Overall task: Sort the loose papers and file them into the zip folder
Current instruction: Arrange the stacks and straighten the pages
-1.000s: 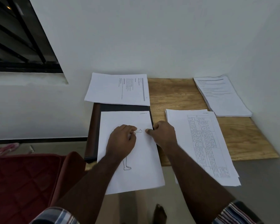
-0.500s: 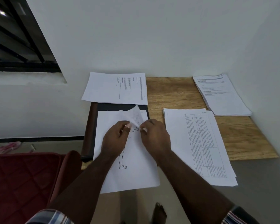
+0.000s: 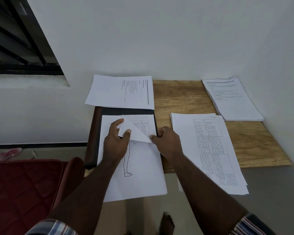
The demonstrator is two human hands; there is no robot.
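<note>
A dark zip folder (image 3: 96, 133) lies on the left part of the wooden table (image 3: 185, 97). On it rests a stack of papers whose top sheet (image 3: 139, 180) shows a leg drawing. My left hand (image 3: 116, 143) pinches that sheet's upper right corner, folded back toward me. A sheet with a table (image 3: 145, 122) shows underneath. My right hand (image 3: 166, 141) grips the stack's right edge. A pile with a printed table (image 3: 210, 150) lies to the right, another pile (image 3: 231, 99) at the far right, and a text sheet (image 3: 120, 92) beyond the folder.
White walls close in behind and on the right of the table. A red cushioned chair (image 3: 24, 192) stands at the lower left. A barred window (image 3: 15, 39) is at the upper left. The papers' near ends overhang the table's front edge.
The top sheet lay flat a second ago; its upper right corner is now lifted and folded back by my left hand, exposing the table sheet below. My right hand shifted slightly right.
</note>
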